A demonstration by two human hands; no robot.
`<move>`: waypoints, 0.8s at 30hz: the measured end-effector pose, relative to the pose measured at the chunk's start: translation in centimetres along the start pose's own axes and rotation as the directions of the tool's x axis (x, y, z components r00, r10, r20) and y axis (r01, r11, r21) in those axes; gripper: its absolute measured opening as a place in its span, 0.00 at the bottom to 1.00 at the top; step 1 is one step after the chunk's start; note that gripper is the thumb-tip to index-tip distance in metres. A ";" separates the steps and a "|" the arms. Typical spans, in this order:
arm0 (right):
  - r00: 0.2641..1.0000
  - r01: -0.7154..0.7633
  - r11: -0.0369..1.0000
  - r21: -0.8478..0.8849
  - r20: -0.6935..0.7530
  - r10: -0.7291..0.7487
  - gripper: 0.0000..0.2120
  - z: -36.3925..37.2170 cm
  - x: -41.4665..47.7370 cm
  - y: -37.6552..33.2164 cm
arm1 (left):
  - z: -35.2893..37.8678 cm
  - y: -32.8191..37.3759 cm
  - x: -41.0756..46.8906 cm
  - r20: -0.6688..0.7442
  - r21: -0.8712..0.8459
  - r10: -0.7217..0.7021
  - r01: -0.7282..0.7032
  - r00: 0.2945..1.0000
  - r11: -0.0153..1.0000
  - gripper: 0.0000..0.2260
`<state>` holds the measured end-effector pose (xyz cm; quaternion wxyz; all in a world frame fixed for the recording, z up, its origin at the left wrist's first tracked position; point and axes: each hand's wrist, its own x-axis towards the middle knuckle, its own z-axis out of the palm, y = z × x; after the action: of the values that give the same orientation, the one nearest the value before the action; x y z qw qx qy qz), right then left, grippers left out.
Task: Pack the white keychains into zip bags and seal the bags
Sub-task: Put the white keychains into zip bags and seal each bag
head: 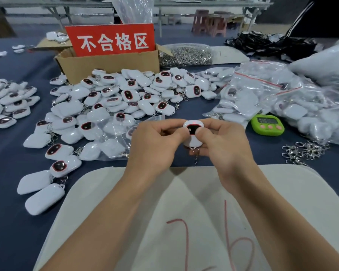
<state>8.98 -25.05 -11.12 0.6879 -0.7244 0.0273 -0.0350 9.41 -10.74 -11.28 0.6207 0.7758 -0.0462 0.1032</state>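
Note:
Between both hands I hold one white keychain [192,132] with a dark, red-rimmed screen facing up; its metal clasp [196,155] dangles below. My left hand [155,145] pinches its left side and my right hand [221,143] its right, thumbs on top. A big heap of loose white keychains [114,102] covers the dark blue table behind and to the left. Several empty clear zip bags [115,133] lie on that heap just left of my left hand. Filled, red-striped zip bags [272,94] pile up at the right.
A cardboard box [106,65] with a red sign stands at the back. A bag of metal clasps [186,55] lies behind it to the right, loose clasps [303,151] at right. A green timer [267,125] sits near my right hand. A white sheet [294,192] lies under my arms.

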 end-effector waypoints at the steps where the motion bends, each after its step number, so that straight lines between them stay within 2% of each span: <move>1: 1.000 0.010 1.000 -0.011 0.009 -0.009 0.16 0.1 0.0 0.0 | 0.0 0.1 0.0 -0.023 0.000 -0.002 0.002 1.000 1.000 0.10; 6: 0.999 0.047 0.997 -0.066 0.025 -0.046 0.14 0.4 -0.3 -0.3 | 0.0 0.2 -0.2 -0.088 0.036 0.017 -0.014 0.996 0.999 0.14; 11: 0.999 0.033 0.996 -0.087 0.011 -0.032 0.14 0.6 -0.5 0.1 | -0.1 -0.1 -0.3 -0.090 0.102 0.034 -0.024 0.995 0.994 0.14; 24: 0.997 0.060 0.996 -0.066 0.044 -0.057 0.14 -0.1 -0.6 -0.1 | -0.1 -0.3 -0.2 -0.073 0.009 0.009 -0.008 0.997 1.000 0.10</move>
<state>8.38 -25.06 -10.98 0.6622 -0.7482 -0.0075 -0.0390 9.28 -10.57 -11.60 0.6184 0.7739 -0.0263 0.1343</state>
